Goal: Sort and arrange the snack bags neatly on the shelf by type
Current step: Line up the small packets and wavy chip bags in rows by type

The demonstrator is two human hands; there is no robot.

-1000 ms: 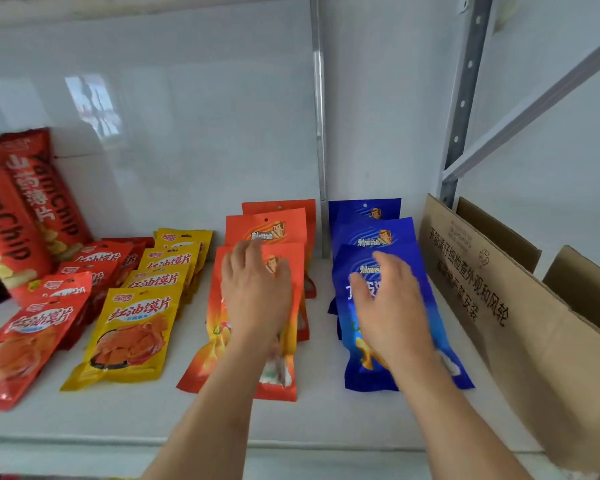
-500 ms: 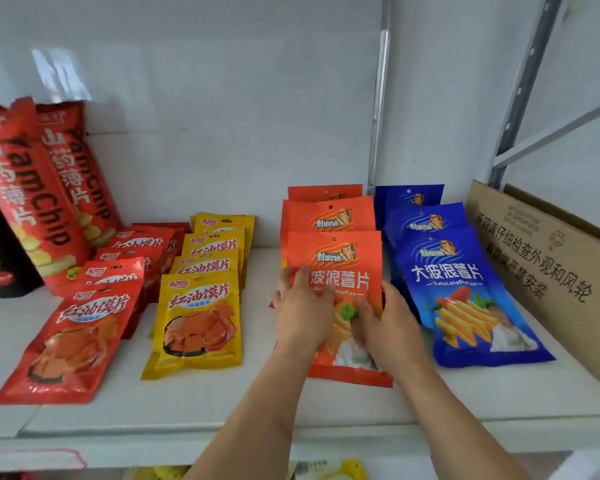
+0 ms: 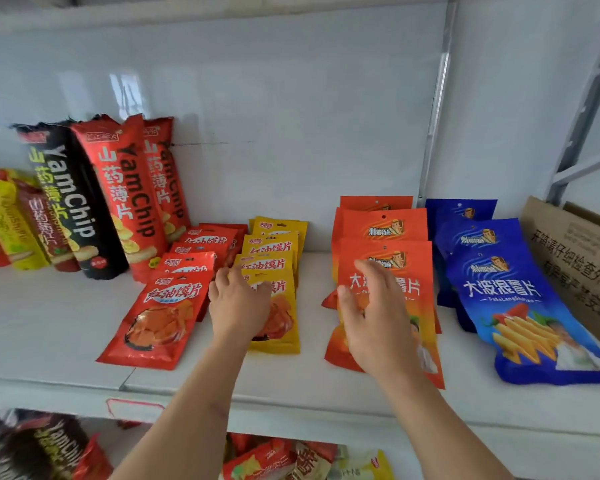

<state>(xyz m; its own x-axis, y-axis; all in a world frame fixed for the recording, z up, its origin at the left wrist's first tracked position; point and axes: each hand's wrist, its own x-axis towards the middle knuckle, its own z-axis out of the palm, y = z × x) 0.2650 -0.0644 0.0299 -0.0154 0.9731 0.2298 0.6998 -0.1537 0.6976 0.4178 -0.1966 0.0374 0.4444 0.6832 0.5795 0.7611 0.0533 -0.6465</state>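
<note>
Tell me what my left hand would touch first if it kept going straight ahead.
Probably the front yellow bag: the left hand hovers over it, fingers pointing at the yellow row behind. Whether it already touches is unclear.

Hands part, left goes to the yellow row

The left hand (image 3: 238,301) has left the front orange bag (image 3: 418,306) for the front yellow bag (image 3: 284,318) at centre frame; the right hand (image 3: 374,317) has lifted, fingers spread.

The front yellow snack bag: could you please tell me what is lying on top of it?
The left hand lies over the front yellow snack bag, covering its upper left. Whether the fingers press down cannot be seen.
</note>
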